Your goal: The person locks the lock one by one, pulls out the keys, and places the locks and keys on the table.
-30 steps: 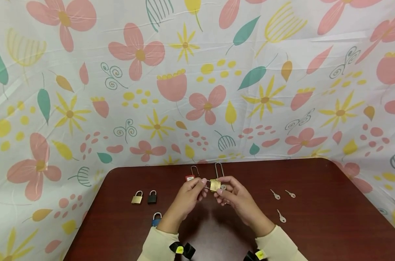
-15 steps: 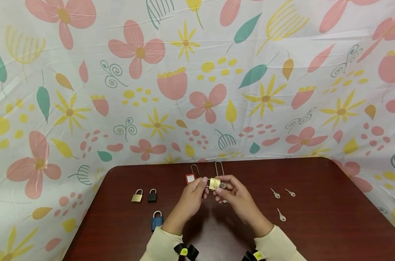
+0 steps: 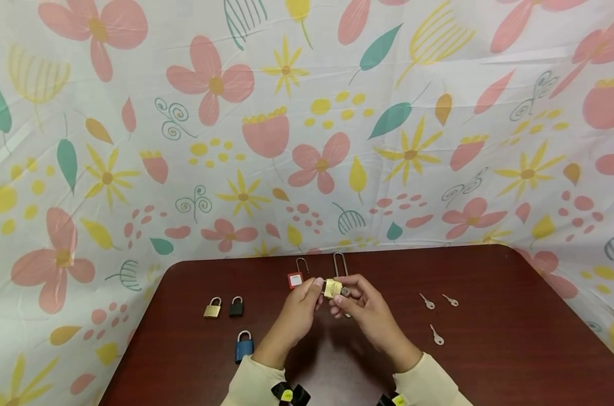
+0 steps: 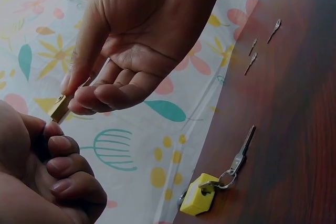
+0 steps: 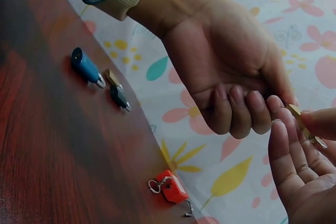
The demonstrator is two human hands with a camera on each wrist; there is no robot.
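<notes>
A small brass padlock [image 3: 332, 288] is held between both hands over the table, its shackle pointing left. My left hand [image 3: 297, 309] pinches the shackle between thumb and forefinger, its other fingers curled in. The right hand [image 3: 366, 307] has thumb and fingers at the padlock's right end, round the silver head of a key [image 3: 345, 291]. In the left wrist view the padlock's edge [image 4: 59, 107] shows between the fingertips of both hands. The right wrist view shows the brass body [image 5: 297, 113] edge-on, with the key head [image 5: 318, 141] at its end.
At left lie another brass padlock [image 3: 212, 310], a black padlock [image 3: 237, 309] and a blue padlock [image 3: 243, 348]. Behind the hands are a red padlock [image 3: 295, 280] and a yellow padlock [image 4: 198, 194] with a key [image 4: 242, 150]. Loose keys [image 3: 436, 337] lie right. Flowered cloth [image 3: 307, 141] hangs behind.
The gap between my left fingertips and the brass body has narrowed, with less of the shackle showing. The padlock and right hand have shifted slightly left. Both grips persist.
</notes>
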